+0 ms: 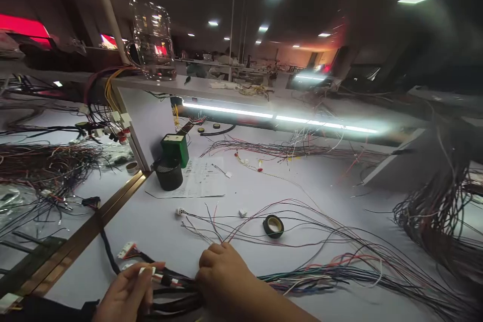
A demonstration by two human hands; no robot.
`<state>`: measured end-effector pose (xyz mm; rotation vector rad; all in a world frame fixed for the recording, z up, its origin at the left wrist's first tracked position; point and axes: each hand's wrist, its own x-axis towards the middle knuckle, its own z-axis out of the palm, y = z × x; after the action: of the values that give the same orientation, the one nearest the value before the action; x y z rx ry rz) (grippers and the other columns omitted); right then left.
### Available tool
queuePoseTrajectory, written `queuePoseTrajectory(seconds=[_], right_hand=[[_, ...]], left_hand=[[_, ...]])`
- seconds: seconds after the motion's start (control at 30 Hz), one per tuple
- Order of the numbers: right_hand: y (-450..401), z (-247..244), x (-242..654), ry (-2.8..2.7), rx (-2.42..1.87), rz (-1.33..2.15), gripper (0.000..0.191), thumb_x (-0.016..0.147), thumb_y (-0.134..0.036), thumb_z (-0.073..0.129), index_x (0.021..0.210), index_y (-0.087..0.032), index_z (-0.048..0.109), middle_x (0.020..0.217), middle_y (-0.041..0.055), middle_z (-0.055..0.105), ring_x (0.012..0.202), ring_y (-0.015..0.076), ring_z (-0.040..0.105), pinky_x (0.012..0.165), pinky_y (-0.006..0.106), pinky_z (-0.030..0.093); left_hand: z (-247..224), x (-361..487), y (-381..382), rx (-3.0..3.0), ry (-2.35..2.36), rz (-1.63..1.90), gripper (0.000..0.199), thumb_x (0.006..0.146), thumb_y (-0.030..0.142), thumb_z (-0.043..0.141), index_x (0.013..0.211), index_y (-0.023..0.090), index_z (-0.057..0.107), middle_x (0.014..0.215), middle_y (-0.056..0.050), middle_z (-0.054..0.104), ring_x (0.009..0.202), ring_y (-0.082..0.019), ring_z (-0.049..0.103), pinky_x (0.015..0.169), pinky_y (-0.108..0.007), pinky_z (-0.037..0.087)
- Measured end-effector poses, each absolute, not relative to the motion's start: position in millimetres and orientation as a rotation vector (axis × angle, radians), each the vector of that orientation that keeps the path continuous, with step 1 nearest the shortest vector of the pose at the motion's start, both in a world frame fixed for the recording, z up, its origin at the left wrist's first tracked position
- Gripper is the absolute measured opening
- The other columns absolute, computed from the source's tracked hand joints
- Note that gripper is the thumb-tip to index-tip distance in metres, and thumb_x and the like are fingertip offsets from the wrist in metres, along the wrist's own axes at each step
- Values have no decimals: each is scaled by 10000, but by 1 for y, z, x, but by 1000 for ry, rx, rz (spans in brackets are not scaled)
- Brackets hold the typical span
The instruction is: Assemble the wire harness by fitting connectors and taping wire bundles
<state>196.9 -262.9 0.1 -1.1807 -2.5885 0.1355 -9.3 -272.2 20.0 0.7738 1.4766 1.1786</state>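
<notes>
Beyond the right hand [221,271], a sheet [207,187] bears unreadably small print.

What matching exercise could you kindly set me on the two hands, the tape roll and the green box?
1. Left hand
2. Right hand
3. Tape roll
4. Green box

A. Ring-shaped, lying on the white table
B. Closed over dark cables
C. Standing just behind the black mesh cup
D. Pinching a white connector

Pairs: 1-D, 2-B, 3-A, 4-C
</notes>
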Motion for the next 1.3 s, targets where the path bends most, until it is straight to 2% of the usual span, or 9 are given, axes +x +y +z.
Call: queuePoseTrajectory(seconds=[0.13,0.23,0.3,0.43,0.57,0.73,0.9,1.07,1.3], right_hand=[[-268,6,204,-2631,-1206,187,150,825,-280,580,691,-220,606,694,-10,588,673,156,505,564,283,334],[-273,11,205,-2617,-1294,243,131,810,-243,608,681,-220,621,670,-29,577,595,121,495,486,258,287],[-276,14,204,-2578,-1351,278,138,822,-242,609,688,-220,638,698,-25,589,611,119,515,496,242,307],[-281,18,205,-2521,-1365,396,142,893,-243,541,881,-234,682,783,12,620,739,150,571,606,239,403],[-278,26,225,-2375,-1227,445,300,888,-265,568,1184,-229,593,1012,65,642,921,179,584,793,318,469],[-252,31,270,-2213,-1204,271,231,926,-192,489,1109,-188,630,1020,91,650,919,193,581,793,369,495],[-234,26,285,-2414,-1191,134,293,920,-108,456,1142,-200,622,1042,70,669,899,185,556,772,351,491],[-238,29,281,-2610,-1206,3,238,899,-116,505,1035,-192,685,839,57,659,789,185,526,720,321,453],[-250,30,283,-2267,-1407,161,278,921,-186,446,1131,-178,628,924,85,638,816,197,582,705,322,472]], left_hand=[[17,-13,-262,779,1489,1167,557,457,507,843,819,171,586,479,32,584,386,-104,471,396,-195,388],[28,-17,-257,736,1476,1095,559,407,415,875,820,177,583,748,-53,713,593,-192,640,564,-292,516],[39,-21,-255,889,1463,906,473,500,429,833,843,165,642,839,-85,718,727,-235,667,666,-325,527],[51,-26,-249,1639,1398,655,260,699,437,693,840,224,737,955,-65,690,944,-253,610,863,-331,466],[45,-34,-242,2197,1229,435,245,865,366,531,935,258,740,890,-56,655,867,-199,576,841,-321,437],[37,-36,-240,2468,1202,415,178,863,312,565,912,281,733,1013,-68,657,1004,-235,552,985,-431,338],[43,-15,-240,2493,862,398,333,868,291,556,1194,270,620,1146,-100,649,1120,-251,543,1060,-466,282],[43,6,-242,2487,668,591,423,830,249,615,1251,276,580,1065,-100,690,1016,-232,615,1022,-423,360],[19,18,-251,2584,581,489,336,910,161,450,1218,203,577,929,-96,680,881,-190,591,821,-332,456]])
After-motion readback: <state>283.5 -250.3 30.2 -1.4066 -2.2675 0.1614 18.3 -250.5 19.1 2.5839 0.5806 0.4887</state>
